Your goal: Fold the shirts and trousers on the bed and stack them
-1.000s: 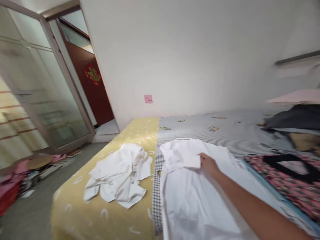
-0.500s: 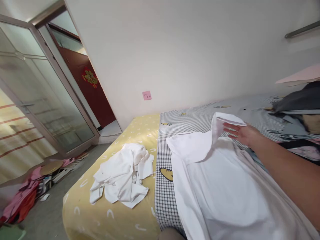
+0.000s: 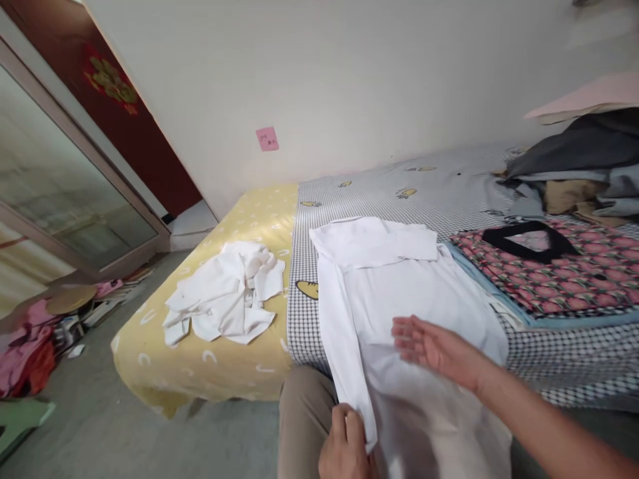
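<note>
A white long-sleeved shirt lies spread on the checked bedding, its lower part hanging over the bed's edge toward me. One sleeve is folded across the top of it. The other sleeve runs down the left side, and its end is pinched in my left hand beside my knee. My right hand is over the middle of the shirt, fingers stretched out and slightly blurred, holding nothing. Whether it touches the cloth I cannot tell.
A crumpled white garment lies on the yellow sheet to the left. On the right are a folded pink patterned garment with a black collar and a pile of dark clothes. Items clutter the floor by the glass door.
My right hand has let go of the sleeve, now flat across the shirt's top, and moved down toward me. My left hand has come into view gripping the other sleeve. The view has tilted down.
</note>
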The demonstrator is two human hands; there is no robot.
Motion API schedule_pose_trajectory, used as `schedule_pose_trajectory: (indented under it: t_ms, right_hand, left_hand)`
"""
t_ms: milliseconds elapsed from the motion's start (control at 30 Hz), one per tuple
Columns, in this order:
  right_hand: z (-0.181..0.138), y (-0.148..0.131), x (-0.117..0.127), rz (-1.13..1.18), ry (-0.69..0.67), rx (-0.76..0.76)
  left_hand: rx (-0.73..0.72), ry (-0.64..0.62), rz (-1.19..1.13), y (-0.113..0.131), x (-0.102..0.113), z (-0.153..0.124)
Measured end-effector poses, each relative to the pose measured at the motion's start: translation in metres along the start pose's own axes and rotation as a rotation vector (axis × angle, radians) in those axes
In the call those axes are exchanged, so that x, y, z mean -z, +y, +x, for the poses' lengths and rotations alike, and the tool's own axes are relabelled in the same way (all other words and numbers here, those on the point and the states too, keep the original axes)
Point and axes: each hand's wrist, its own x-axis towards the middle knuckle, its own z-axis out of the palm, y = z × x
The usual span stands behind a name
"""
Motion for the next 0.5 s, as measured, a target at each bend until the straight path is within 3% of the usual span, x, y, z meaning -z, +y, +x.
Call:
schedule_pose_trajectory:
  t_ms: [67, 167, 233, 300, 367, 433, 500]
  right_hand:
    - [-0.033, 0.031, -0.038, 0.237, -0.065, -0.174]
    - [-0.064, 0.057, -0.084, 0.381, -0.198, -0.314]
    - [-0.071, 0.062, -0.104, 0.386, -0.251, -0.329]
    - [-0.071, 0.059, -0.114, 0.382, -0.197, -0.309]
    - [-0.071, 0.050, -0.118, 0.400, -0.100, -0.306]
    - [-0.072, 0.038, -0.118, 0.438, -0.028, -0.355]
    - [-0.077, 0.026, -0.118, 0.482, 0.009, -0.430]
  left_hand:
    - [-0.038, 0.090, 0.052, 0.003, -0.002, -0.003]
    - [-0.152, 0.189, 0.004, 0.009, -0.003, -0.008]
    - [-0.316, 0.188, -0.167, 0.010, 0.000, -0.010]
    - [-0.415, 0.160, -0.470, 0.008, 0.008, -0.012]
    - [-0.300, 0.189, -0.796, 0.004, 0.022, -0.011]
    - [0.004, 0.254, -1.069, -0.002, 0.035, -0.005]
    - [0.304, 0.204, -1.364, -0.009, 0.042, 0.007]
